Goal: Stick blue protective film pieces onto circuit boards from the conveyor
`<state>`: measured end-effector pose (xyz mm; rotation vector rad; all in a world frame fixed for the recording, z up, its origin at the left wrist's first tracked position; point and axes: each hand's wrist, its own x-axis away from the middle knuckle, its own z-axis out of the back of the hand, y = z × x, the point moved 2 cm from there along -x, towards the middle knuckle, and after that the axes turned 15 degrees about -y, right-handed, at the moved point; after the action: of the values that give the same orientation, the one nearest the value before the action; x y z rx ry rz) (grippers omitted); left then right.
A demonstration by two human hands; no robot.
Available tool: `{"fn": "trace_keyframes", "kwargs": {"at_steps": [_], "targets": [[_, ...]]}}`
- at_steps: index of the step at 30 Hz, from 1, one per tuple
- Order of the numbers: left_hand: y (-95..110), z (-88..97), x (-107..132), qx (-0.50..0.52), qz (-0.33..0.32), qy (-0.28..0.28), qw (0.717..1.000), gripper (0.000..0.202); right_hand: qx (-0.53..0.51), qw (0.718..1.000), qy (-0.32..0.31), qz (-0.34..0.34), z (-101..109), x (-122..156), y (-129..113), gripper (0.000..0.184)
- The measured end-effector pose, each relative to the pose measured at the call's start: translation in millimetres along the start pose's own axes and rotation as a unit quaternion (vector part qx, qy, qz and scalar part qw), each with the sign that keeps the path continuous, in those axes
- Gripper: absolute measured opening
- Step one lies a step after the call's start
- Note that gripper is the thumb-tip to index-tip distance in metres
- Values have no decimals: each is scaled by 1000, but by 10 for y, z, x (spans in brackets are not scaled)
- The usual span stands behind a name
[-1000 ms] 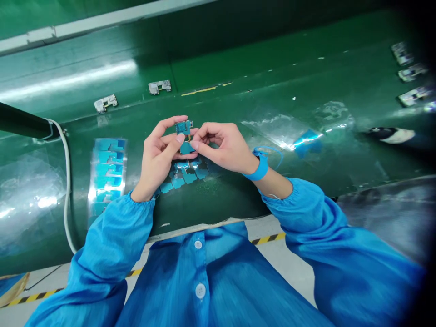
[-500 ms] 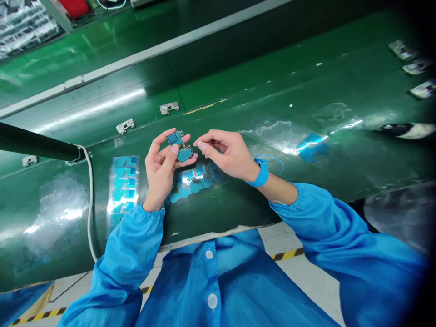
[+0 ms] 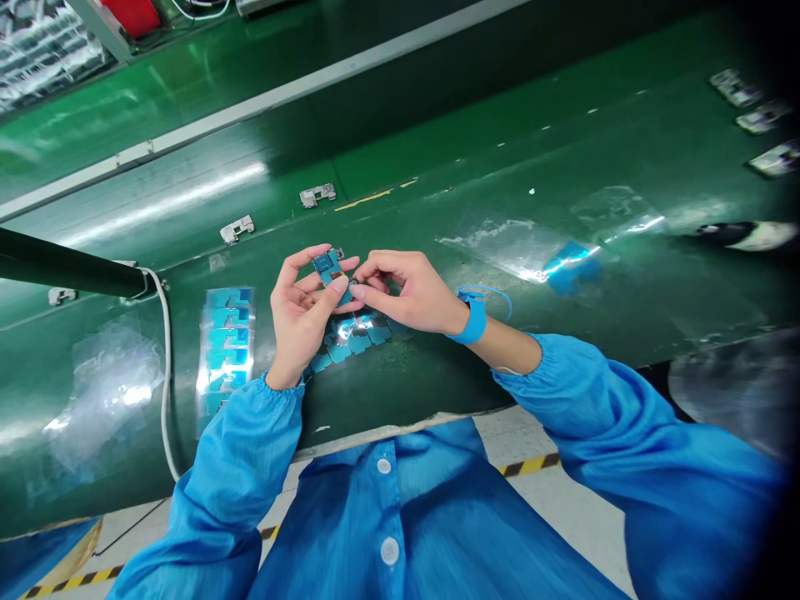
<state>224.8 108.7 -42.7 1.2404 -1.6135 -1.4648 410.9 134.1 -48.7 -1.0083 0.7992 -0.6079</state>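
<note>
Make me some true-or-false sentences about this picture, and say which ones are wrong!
The left hand holds a blue circuit board. True.
The blue wristband is on the left wrist. False: the blue wristband is on the right wrist.
The right hand is far from the circuit board. False: its fingers are right by it.
A white cable lies left of a blue patterned sheet. True.
The tabletop is red. False: the tabletop is green.
</note>
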Motion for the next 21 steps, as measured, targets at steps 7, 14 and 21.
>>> {"fn": "trace_keyframes", "kwargs": {"at_steps": [7,14,21], "targets": [[-26,-5,2,16,48,52,997,44,26,999,-21,7,-43,2,-3,22],[-62,6,0,64,65,65,994,38,7,999,-33,-11,-75,-5,0,23],[-54,34,-35,49,120,61,990,70,-183,977,-38,-106,107,-94,233,37]]}}
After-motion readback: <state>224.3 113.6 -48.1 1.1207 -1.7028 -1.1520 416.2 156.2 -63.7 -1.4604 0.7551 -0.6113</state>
